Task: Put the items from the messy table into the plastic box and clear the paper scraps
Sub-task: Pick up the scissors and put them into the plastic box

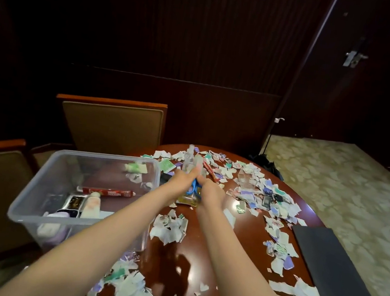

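Peeking between left hand (181, 179) and right hand (210, 193) are blue scissors (194, 188).

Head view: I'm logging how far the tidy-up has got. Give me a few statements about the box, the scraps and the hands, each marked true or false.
1. The plastic box holds a red tube. True.
2. The table is free of paper scraps. False: scraps lie all over it.
3. The left hand and the right hand meet at a blue item. True.
4. The black pad lies inside the box. False: it lies on the table, near its right edge.
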Tool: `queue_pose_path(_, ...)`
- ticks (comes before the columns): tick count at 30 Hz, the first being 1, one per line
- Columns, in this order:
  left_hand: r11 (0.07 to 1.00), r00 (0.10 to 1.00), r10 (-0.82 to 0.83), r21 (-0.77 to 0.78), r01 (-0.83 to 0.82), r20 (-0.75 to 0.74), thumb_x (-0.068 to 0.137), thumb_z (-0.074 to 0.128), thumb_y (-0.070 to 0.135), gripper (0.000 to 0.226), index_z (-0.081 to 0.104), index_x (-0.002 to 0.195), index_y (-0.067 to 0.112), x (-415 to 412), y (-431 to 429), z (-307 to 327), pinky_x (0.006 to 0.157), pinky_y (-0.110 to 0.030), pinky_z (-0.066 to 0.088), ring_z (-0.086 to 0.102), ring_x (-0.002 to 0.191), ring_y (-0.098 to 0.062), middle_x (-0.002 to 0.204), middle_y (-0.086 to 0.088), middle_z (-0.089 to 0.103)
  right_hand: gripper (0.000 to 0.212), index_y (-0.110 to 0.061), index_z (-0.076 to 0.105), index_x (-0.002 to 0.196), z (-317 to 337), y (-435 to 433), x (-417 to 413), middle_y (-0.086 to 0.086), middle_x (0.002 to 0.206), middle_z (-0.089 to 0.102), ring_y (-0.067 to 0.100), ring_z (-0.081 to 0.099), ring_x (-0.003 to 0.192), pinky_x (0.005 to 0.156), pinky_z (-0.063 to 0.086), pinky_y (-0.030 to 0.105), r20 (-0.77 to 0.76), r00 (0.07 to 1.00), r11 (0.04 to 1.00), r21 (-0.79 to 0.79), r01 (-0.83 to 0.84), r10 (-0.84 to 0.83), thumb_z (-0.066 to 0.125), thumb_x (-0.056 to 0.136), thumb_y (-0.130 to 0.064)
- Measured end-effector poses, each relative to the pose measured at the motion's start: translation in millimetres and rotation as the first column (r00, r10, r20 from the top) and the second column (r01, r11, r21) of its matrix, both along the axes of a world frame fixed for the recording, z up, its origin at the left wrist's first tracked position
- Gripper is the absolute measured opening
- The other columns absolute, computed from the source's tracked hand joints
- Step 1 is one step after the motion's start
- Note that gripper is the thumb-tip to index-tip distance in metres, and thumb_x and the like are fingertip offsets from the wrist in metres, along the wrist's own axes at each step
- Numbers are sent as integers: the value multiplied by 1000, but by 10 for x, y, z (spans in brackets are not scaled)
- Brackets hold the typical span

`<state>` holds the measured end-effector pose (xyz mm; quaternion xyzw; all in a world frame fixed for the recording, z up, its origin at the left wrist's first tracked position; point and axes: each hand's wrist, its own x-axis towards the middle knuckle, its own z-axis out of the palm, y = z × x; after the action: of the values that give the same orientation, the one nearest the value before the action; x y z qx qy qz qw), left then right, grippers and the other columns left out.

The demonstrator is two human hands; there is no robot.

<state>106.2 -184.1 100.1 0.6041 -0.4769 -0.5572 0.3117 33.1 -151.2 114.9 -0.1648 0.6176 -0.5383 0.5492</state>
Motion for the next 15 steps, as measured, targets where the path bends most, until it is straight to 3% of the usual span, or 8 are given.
queue_pose_path(4,999,999,21,-38,-20,26,94,40,53,61,50,126,2,351,-46,-14,100,-44,47,64,104,-29,113,-17,65,11,0,60,97,48,-14,264,9,82,59,15,55,62,54,44,25,67,991,993,-27,-114,116,54,92,-9)
queue_pose_path(6,998,999,43,-39,-43,21,95,37,53,60,54,122,1,515,-42,14,101,-44,46,64,105,-29,112,-18,66,10,0,58,92,64,-29,392,11,85,60,17,57,64,56,47,27,105,976,981,-56,-184,190,51,93,-7)
queue_pose_path(8,997,997,74,-24,-73,14,96,35,53,62,52,124,1,696,-51,17,100,-43,47,63,106,-29,116,-18,64,6,-1,55,92,66,-48,515,10,85,57,17,55,68,58,45,26,24,953,952,-64,-299,301,51,92,-5)
queue_pose_path(10,996,996,85,18,-85,0,95,35,55,65,47,130,3,882,-45,20,98,-43,48,62,109,-29,121,-17,62,19,-6,50,108,50,-73,655,12,98,54,19,55,78,59,44,25,-86,924,925,-42,-378,373,55,90,-5)
queue_pose_path(13,995,997,72,77,-69,-40,97,39,46,56,49,130,2,1154,-22,27,95,-44,50,63,105,-30,122,-20,61,29,-13,41,110,-16,-139,858,13,114,48,24,52,97,73,49,31,-160,888,900,-3,-437,431,57,88,-2)
queue_pose_path(15,994,999,51,102,-49,-18,99,42,36,49,49,128,-2,1329,-18,12,78,-35,58,67,86,-24,111,-23,65,38,-11,41,120,-71,-176,967,15,123,48,25,51,104,88,48,38,-164,864,878,30,-477,475,56,87,1)
